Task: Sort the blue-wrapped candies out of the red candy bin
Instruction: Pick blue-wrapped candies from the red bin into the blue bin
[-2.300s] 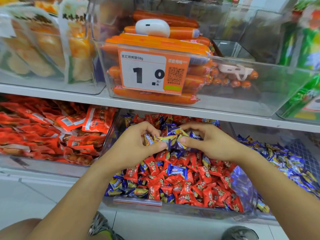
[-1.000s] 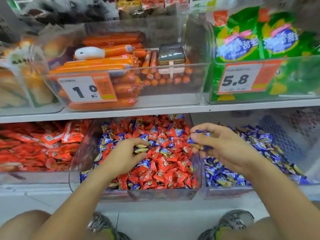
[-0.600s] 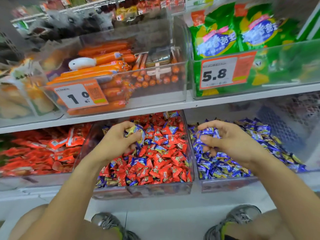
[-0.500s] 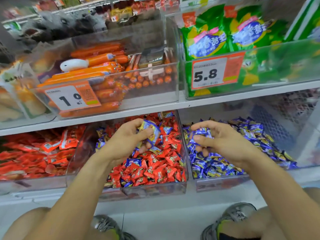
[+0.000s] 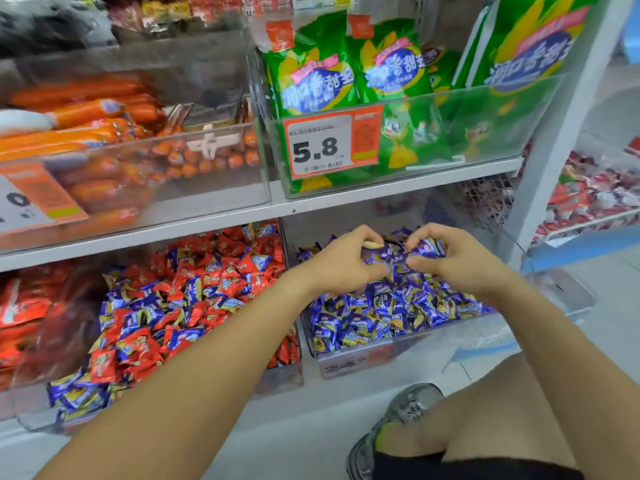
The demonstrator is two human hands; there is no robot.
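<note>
Left hand (image 5: 341, 263) and right hand (image 5: 457, 261) both curled around small blue-wrapped candies (image 5: 388, 252), above clear plastic bin of blue candies (image 5: 349, 358), beside mixed red candy bin (image 5: 284, 377)

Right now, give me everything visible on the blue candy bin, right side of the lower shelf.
The blue candy bin is a clear plastic tub on the lower shelf, beside the red candy bin. It is heaped with blue-wrapped candies. A blurred label sits on its front. The left hand and right hand hold candies above the pile.
</note>
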